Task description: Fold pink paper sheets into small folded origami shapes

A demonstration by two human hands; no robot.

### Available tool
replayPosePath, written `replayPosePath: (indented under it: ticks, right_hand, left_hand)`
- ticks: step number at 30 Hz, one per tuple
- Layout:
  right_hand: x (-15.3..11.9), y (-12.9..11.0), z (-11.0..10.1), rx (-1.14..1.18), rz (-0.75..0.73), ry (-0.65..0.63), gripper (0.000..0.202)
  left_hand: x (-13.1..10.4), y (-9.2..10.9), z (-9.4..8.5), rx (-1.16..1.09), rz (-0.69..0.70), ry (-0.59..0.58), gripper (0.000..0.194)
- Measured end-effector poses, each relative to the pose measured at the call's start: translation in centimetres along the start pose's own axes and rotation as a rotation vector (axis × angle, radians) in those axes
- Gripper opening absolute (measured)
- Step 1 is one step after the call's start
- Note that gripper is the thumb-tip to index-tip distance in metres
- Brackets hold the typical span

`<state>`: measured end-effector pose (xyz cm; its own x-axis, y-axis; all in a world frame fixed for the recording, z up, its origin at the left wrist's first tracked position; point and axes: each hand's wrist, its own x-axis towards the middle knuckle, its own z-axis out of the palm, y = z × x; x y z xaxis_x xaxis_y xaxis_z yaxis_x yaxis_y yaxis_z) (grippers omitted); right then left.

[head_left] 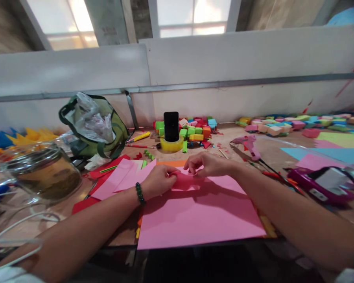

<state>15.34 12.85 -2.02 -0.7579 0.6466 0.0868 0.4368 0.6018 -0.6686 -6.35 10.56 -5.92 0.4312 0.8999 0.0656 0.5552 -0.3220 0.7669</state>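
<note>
Between my two hands is a small piece of pink paper [185, 181], bent or folded, held just over a large pink sheet [203, 220]. My left hand [161, 181], with a dark bead bracelet at the wrist, pinches its left side. The fingers of my right hand [205, 165] are curled in a pinch at its upper right edge. Left of my hands, more pink sheets [118, 179] lie over red paper [85, 205]. The large sheet reaches past the table's front edge.
A phone [171, 126] stands in a yellow tape roll [171, 144] before folded paper blocks [196, 131]. A glass jar [44, 173] and green bag [118, 131] are left. On the right lie a pink glue gun [251, 147] and a purple device [321, 186] with a black cord.
</note>
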Motion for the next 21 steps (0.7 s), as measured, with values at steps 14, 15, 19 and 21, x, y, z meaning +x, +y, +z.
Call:
replayPosePath:
  ticks: [14, 15, 19, 21]
  right_hand:
    - [-0.2, -1.5, 1.1, -0.233, 0.017, 0.112, 0.019]
    - [-0.2, -1.4, 1.2, -0.279, 0.038, 0.156, 0.018]
    - [-0.5, -1.5, 1.0, -0.414, 0.025, 0.229, 0.012]
    - [-0.5, -1.5, 0.7, -0.295, -0.021, 0.181, 0.023]
  left_hand:
    - [-0.2, 0.0, 0.4, 0.166, 0.272, 0.289, 0.011]
    - [-0.1, 0.0, 0.3, 0.157, 0.265, 0.287, 0.009]
    - [0.2, -0.2, 0.4, 0.101, 0.249, 0.290, 0.006]
    - [0.4, -0.4, 0.6, 0.060, 0.230, 0.308, 0.007]
